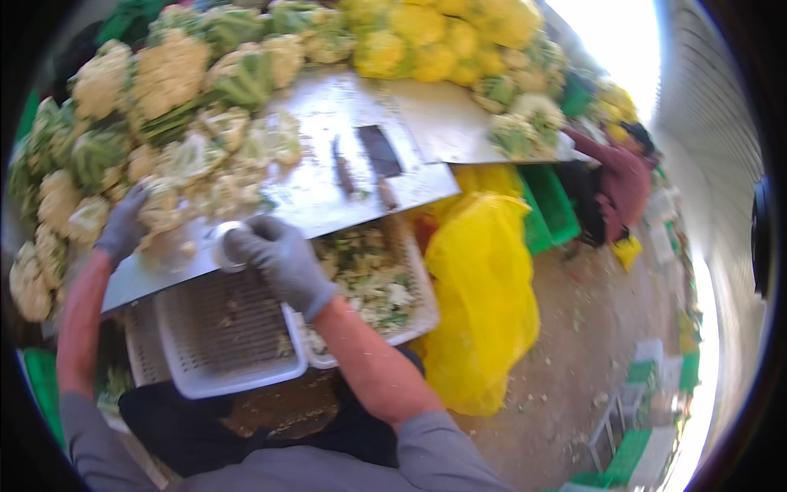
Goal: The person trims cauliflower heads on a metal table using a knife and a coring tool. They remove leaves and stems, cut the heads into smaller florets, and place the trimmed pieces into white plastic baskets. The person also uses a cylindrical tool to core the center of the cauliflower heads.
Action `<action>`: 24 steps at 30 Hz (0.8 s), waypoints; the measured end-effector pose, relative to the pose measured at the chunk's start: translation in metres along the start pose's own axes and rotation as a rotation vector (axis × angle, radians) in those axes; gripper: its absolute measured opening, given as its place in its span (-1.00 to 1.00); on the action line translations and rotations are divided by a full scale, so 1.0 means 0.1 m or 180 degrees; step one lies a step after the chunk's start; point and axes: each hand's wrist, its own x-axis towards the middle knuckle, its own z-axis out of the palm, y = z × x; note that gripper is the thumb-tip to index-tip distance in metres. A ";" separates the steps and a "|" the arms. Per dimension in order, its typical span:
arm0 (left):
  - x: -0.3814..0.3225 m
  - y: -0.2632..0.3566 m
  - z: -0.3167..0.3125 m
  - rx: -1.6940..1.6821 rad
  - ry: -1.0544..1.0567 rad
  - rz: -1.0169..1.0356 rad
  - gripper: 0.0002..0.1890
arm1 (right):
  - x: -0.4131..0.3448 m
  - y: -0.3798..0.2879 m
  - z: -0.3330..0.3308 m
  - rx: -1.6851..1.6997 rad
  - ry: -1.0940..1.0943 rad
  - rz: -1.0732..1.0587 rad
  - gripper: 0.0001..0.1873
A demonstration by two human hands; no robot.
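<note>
My left hand (pixel 123 224), in a grey glove, is at the left edge of a heap of cut cauliflower florets (pixel 212 175). Its fingers look extended against the pieces, which are blurred there. My right hand (pixel 276 258), also gloved, is shut on a round ring-shaped tool (pixel 221 246) at the front edge of the metal table (pixel 313 132). The tool's exact kind is unclear from blur. Farther right on the table lie a cleaver (pixel 379 150) with a wooden handle and a narrow knife (pixel 343 166). Whole cauliflower heads (pixel 169 74) are piled behind the florets.
Below the table edge stand a white plastic basket (pixel 237 378) with a few scraps and a crate of trimmings (pixel 393 295). A yellow mesh bag (pixel 486 295) hangs to the right, near green crates (pixel 556 215). Bagged cauliflowers (pixel 424 43) line the back. A co-worker (pixel 624 178) is at far right.
</note>
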 end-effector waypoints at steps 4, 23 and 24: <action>-0.28 -1.29 0.50 -0.1943 0.1228 -0.0706 -0.29 | 0.13 0.16 0.17 0.0189 0.0070 -0.0311 -0.63; -0.93 1.02 0.56 -0.4667 0.0777 0.0061 -0.45 | -0.22 0.30 0.37 0.0005 -0.0501 0.0197 -0.51; -0.88 1.09 0.64 -0.5337 0.0788 -0.0033 -0.44 | -0.24 0.35 0.37 0.0020 -0.0528 0.0162 -0.51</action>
